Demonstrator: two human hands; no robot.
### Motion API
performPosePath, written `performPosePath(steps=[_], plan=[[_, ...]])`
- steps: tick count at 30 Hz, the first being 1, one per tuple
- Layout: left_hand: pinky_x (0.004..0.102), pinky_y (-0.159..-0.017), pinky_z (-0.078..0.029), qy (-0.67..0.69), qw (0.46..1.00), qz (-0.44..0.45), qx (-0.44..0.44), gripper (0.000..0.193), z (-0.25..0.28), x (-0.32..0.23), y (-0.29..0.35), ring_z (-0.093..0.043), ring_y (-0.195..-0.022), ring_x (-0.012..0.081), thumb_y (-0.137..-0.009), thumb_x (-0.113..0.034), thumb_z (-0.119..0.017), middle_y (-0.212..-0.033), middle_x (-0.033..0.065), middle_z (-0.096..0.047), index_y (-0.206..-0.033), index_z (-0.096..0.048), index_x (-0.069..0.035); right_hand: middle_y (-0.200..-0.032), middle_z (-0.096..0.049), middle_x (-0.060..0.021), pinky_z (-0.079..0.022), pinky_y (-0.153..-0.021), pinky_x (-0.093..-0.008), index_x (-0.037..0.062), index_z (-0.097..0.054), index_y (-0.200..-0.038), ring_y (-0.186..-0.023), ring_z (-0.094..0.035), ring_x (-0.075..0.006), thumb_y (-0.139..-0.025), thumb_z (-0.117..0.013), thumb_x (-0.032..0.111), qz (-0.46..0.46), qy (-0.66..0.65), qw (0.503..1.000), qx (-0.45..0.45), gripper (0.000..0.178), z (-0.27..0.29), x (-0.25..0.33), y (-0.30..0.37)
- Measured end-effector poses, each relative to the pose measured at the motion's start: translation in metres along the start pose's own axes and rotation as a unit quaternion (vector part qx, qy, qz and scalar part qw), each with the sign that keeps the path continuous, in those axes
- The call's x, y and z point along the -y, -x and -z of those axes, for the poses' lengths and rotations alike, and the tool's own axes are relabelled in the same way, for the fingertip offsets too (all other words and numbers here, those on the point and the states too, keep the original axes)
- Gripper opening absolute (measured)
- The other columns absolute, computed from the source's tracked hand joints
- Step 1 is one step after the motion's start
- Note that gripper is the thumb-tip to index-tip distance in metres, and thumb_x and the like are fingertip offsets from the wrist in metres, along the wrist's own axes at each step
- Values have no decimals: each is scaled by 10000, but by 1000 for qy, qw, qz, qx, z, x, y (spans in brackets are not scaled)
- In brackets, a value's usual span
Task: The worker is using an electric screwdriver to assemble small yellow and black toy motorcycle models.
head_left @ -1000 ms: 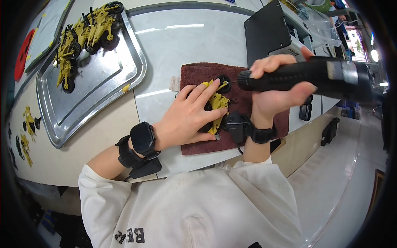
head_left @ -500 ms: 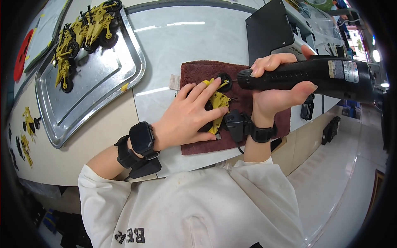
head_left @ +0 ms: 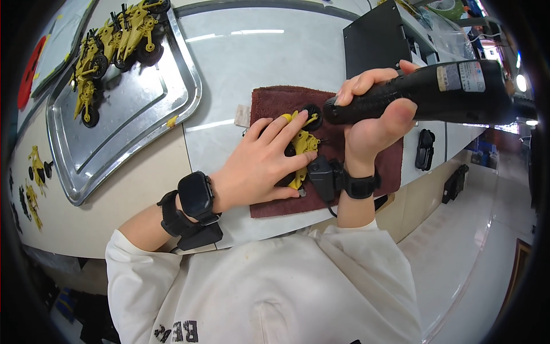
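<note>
Left hand [head_left: 249, 160] clamped over a yellow model [head_left: 307, 142], right hand [head_left: 375, 132] wrapped round a black driver [head_left: 412, 94].
I see the model, plastic-looking and angular, on the plush maroon towel [head_left: 272, 100], partly hidden under that hand; I can't make out the tubular driver's tip against the round black wheel [head_left: 314, 108]. Farther off, a shiny metal tray [head_left: 123, 137] holds similar models [head_left: 109, 43], bunched together up to my view's top edge.

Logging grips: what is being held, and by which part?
Right hand: black power tool, by its front half. Left hand: yellow model, along its frame.
</note>
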State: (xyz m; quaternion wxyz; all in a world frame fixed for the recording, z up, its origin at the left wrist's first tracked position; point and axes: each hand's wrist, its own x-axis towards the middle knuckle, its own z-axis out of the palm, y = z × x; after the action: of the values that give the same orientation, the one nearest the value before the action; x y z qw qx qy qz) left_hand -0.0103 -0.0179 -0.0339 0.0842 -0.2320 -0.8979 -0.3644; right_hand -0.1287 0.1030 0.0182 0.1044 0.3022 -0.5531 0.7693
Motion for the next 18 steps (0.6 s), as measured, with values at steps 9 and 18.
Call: performPosePath(steps=[9, 18], plan=[[447, -952, -316, -3, 1000, 1, -1, 618, -1, -1, -1, -401, -1168, 363, -581, -398, -760, -1415, 208, -295, -1131, -588, -174, -658, -550, -101, -467, -485, -261, -30, -393, -1095, -505, -554, -156, -801, -676, 381, 10, -16, 1000, 8, 579, -2, 1, -1], [433, -940, -317, -22, 1000, -6, -3, 605, 1, -3, 0, -397, -1171, 361, -593, -417, -747, -1403, 204, -312, -1123, -592, -170, -677, -527, -92, -470, -447, -291, 14, -321, -1217, -476, -536, -176, -803, -596, 545, -12, 80, 996, 23, 728, 1, 3, -5]])
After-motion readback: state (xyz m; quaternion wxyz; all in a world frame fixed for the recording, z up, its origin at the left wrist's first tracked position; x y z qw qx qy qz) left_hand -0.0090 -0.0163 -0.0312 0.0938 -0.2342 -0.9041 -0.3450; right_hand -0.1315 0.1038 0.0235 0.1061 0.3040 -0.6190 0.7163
